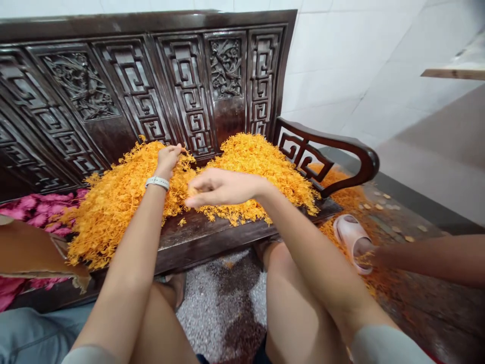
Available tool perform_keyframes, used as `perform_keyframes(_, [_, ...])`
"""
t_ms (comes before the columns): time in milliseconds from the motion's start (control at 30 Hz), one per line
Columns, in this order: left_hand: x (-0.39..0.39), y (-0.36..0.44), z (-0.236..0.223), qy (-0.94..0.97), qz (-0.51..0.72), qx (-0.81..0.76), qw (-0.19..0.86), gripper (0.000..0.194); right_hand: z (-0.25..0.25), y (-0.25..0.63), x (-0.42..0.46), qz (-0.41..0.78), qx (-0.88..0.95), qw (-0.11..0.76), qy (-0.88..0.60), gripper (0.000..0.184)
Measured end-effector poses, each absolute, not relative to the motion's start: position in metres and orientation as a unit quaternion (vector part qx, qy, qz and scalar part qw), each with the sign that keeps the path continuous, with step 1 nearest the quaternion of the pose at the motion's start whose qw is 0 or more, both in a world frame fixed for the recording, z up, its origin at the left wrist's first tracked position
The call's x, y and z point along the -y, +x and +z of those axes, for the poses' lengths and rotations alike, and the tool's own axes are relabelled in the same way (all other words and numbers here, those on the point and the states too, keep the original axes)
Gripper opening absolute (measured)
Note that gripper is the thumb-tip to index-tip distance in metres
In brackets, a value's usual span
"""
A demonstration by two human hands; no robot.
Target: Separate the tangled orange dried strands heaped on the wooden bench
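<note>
Nearest me at the left, what looks like a cardboard box (28,245) leans by pink tufts (38,210), its inside hidden. The right hand (227,186) curves half-curled over the orange tufts (257,156); the left hand (167,159) bunches its fingers at the left heap. I can't tell what either holds. Both orange heaps lie on the dark bench (182,236), before its carved back; behind stands a pale wall (333,65).

above right-hand orange heap (253,156) — open | behind: carved backrest (163,86) blocks | right: curved armrest (331,140)
</note>
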State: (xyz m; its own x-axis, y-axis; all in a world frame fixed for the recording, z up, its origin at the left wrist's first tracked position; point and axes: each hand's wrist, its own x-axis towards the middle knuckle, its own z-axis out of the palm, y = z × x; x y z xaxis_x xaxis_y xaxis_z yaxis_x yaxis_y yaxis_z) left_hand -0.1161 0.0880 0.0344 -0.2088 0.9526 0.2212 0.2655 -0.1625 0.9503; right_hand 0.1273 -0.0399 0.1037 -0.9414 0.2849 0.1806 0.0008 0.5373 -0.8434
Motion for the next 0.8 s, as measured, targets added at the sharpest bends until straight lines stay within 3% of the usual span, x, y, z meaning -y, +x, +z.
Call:
perform_keyframes(33, [-0.089, -0.114, 0.035, 0.516, 0.560, -0.561, 0.325, 0.027, 0.097, 0.136, 0.025, 0.517, 0.849, 0.067, -0.085, 0.045])
perform_keyframes(67, [-0.090, -0.111, 0.035, 0.496, 0.579, -0.553, 0.336, 0.027, 0.087, 0.143, 0.008, 0.556, 0.821, 0.055, -0.122, 0.042])
perform_keyframes(167, [-0.091, -0.101, 0.038, 0.492, 0.581, -0.512, 0.397, 0.027, 0.042, 0.154, -0.043, 0.617, 0.582, 0.419, -0.323, 0.036])
perform_keyframes(233, [-0.089, -0.098, 0.041, 0.514, 0.559, -0.497, 0.420, 0.026, 0.013, 0.153, -0.061, 0.628, 0.383, 0.532, -0.419, 0.030])
perform_keyframes(333, [-0.084, -0.098, 0.046, 0.518, 0.556, -0.475, 0.444, 0.020, -0.013, 0.146, -0.064, 0.662, 0.280, 0.506, -0.477, 0.027])
perform_keyframes(467, [-0.078, -0.090, 0.053, 0.521, 0.544, -0.449, 0.480, 0.017, -0.011, 0.134, -0.052, 0.653, 0.373, 0.492, -0.438, 0.023])
perform_keyframes(667, [-0.071, -0.061, 0.051, 0.592, 0.445, -0.443, 0.506, 0.023, 0.007, 0.127, -0.048, 0.634, 0.439, 0.535, -0.344, 0.035])
perform_keyframes(800, [-0.066, -0.049, 0.046, 0.642, 0.397, -0.455, 0.472, 0.024, 0.011, 0.129, -0.047, 0.621, 0.440, 0.549, -0.345, 0.026])
